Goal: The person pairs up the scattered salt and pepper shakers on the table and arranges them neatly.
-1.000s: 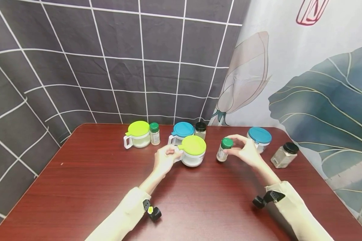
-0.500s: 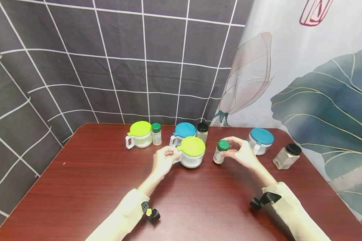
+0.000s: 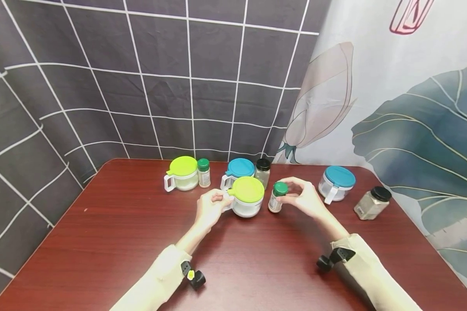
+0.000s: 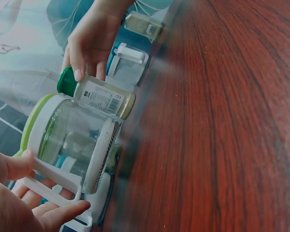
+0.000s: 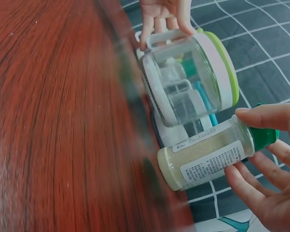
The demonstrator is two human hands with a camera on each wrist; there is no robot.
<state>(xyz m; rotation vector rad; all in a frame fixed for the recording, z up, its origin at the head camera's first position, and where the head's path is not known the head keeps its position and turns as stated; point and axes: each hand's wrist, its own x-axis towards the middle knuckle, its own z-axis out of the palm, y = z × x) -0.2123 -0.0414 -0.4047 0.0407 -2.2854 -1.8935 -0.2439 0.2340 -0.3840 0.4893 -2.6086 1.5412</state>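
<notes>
Straying left could send the near bottle (image 3: 276,200) pinched in right grip (image 3: 302,198) clattering into the lime-lidded jar (image 3: 248,195) left grip (image 3: 209,208) clamps!

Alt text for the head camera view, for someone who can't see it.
A person's left hand holds a lime-lidded clear jar by its handle; the right hand pinches a green-capped seasoning bottle beside it, at a reddish-brown table. A blue-lidded jar and black-capped bottle stand behind.

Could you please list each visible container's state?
Front lime-lidded jar: closed, in left hand
Rear lime-lidded jar: closed
Front green-capped bottle: closed, in right hand
Rear green-capped bottle: closed
Middle blue-lidded jar: closed, partly hidden
Right blue-lidded jar: closed
Middle black-capped bottle: closed
Right black-capped bottle: closed
</notes>
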